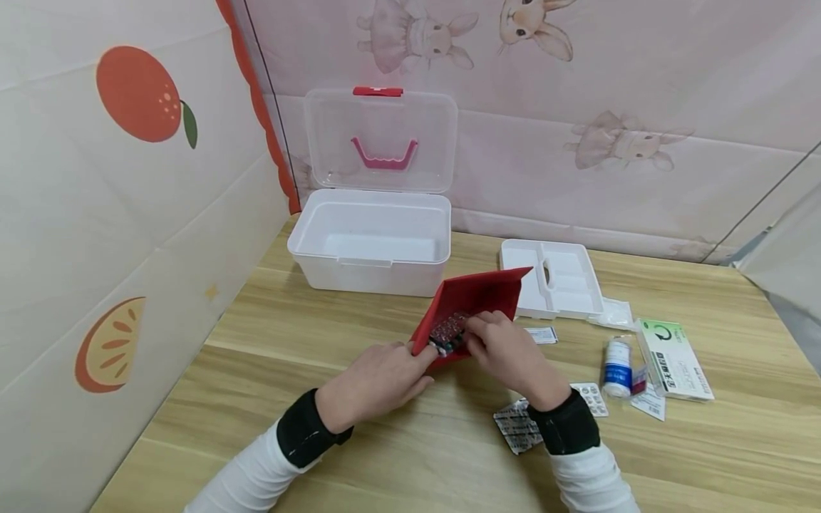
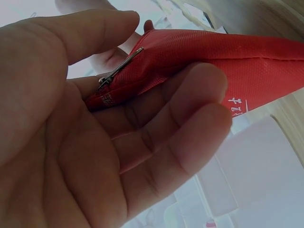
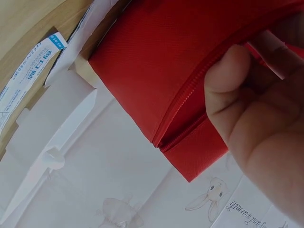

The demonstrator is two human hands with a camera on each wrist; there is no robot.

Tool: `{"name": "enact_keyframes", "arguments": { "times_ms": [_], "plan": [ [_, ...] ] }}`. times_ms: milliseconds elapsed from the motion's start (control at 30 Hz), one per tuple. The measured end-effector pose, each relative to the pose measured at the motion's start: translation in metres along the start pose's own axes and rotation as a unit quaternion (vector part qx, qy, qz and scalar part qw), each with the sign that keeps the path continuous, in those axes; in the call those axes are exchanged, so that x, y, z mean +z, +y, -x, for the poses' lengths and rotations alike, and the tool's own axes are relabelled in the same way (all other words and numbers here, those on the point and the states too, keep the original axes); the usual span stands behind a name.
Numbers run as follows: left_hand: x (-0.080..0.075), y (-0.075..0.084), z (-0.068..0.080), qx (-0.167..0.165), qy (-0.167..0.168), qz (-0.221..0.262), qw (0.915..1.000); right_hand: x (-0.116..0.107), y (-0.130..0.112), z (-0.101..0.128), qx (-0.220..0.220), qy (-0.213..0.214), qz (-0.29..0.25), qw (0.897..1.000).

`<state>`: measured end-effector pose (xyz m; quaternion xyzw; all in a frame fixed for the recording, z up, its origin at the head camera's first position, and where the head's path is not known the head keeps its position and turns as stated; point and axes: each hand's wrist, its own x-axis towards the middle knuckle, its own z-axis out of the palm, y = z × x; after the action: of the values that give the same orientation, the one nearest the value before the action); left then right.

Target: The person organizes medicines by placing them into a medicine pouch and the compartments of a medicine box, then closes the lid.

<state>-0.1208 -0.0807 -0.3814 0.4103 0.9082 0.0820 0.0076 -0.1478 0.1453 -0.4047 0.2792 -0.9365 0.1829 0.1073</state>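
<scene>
Red pouch [image 1: 471,306] lies mid-table in front of the white box [image 1: 372,242]. Left hand [image 1: 378,377] pinches its zipper end; right hand [image 1: 507,349] fingers curl on blister packs [image 1: 447,331] inside. Soft, light, floppy fabric: likely best held by the stiffer zipper edge.

Left hand [image 1: 378,374] holding red pouch [image 1: 471,303] open on the desk [image 1: 321,427], right hand [image 1: 507,349] fingers inside among blister packs [image 1: 447,330], open white box [image 1: 372,239] behind
</scene>
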Motion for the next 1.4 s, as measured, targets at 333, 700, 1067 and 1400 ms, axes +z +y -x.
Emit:
{"name": "enact_keyframes", "arguments": {
  "times_ms": [333,700,1067,1400],
  "plan": [
    [0.0,0.0,0.0,0.001,0.007,0.007,1.0,-0.007,-0.001,0.0,0.014,0.015,-0.023,1.0],
    [0.0,-0.001,0.0,-0.009,-0.001,0.012,0.9999,-0.012,0.001,-0.001,0.017,0.032,-0.021,0.999],
    [-0.001,0.0,0.0,-0.008,-0.002,0.014,0.9999,-0.02,0.005,0.001,0.04,0.048,-0.035,0.997],
    [0.0,0.0,-0.001,-0.015,-0.005,0.015,0.9998,-0.028,0.015,0.003,0.092,0.113,-0.038,0.989]
  ]
}}
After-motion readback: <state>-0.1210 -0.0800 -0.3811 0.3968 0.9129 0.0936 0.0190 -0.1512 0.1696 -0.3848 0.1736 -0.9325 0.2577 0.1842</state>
